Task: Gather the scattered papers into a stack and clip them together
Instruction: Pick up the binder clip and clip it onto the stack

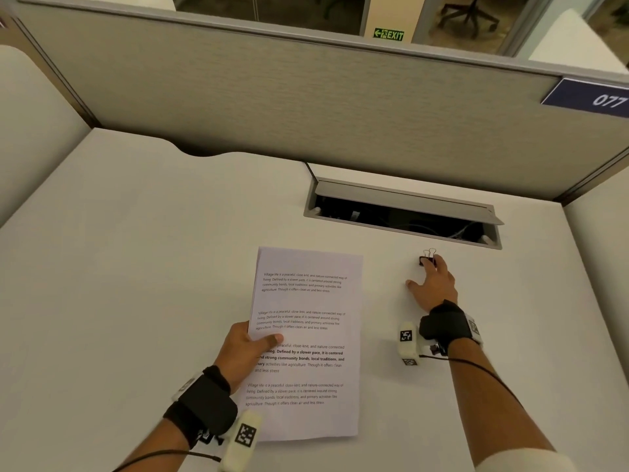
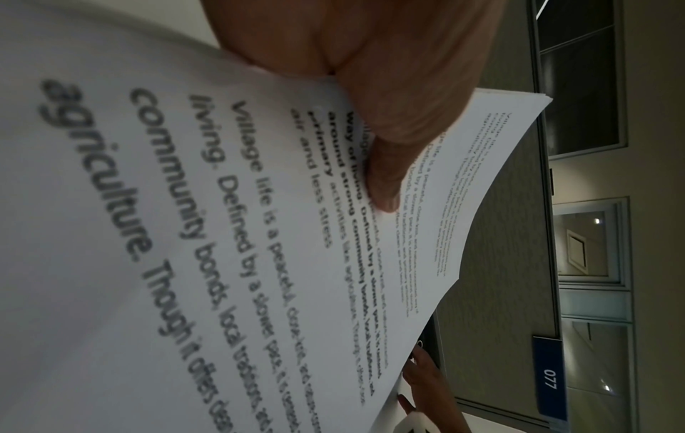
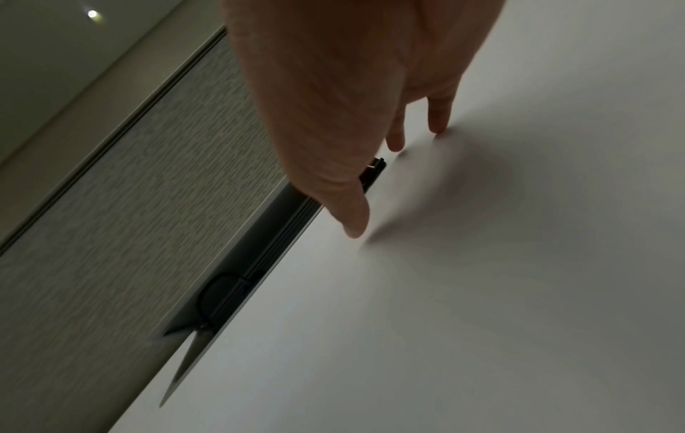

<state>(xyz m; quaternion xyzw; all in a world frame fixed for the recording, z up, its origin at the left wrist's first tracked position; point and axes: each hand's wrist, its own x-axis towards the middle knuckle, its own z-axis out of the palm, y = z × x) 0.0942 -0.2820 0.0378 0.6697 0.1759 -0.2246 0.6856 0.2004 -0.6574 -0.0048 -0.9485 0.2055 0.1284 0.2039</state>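
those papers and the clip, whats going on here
A person is gathering printed papers at a desk. The left hand grips the stack of papers by its left edge, thumb on top. The right hand reaches to a black binder clip lying near the cable tray, fingertips at it but not yet holding it. Nothing is clipped yet.

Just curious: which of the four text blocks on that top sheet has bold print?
The third paragraph from the top, beside the left hand's thumb; the other three are light italic.
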